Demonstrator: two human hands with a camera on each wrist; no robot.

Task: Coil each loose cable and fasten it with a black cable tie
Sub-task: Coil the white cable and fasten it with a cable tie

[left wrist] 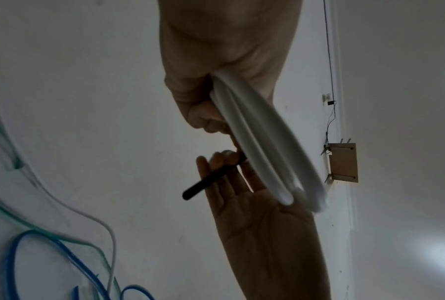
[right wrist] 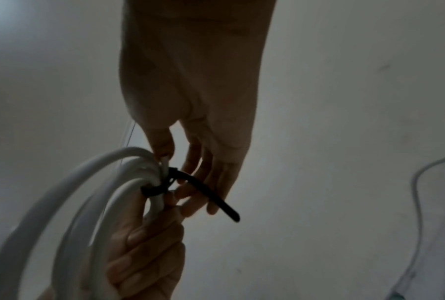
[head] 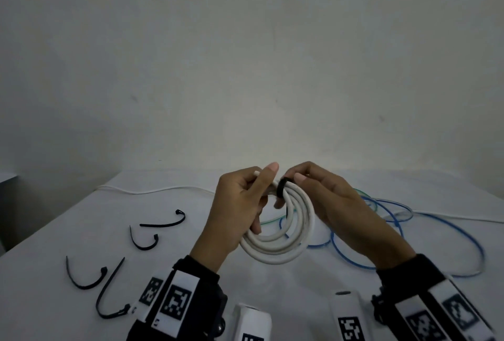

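Observation:
A thick white cable coil (head: 283, 254) is held up above the table. My left hand (head: 245, 199) grips its top left side, fingers curled through the loops and thumb on top. A black cable tie (head: 281, 189) wraps around the coil's top. My right hand (head: 302, 178) pinches that tie beside the coil. In the right wrist view the black cable tie (right wrist: 203, 189) loops round the white cable coil (right wrist: 75, 203) and its tail sticks out past my right fingers (right wrist: 216, 182). In the left wrist view the tie's tail (left wrist: 208, 180) crosses my right hand (left wrist: 242, 194).
Several spare black ties lie on the white table at the left, such as one (head: 163, 222) and one (head: 109, 297). Loose blue cable (head: 409, 234), a green cable (head: 368, 196) and a thin white cable (head: 150, 190) lie behind and right of my hands.

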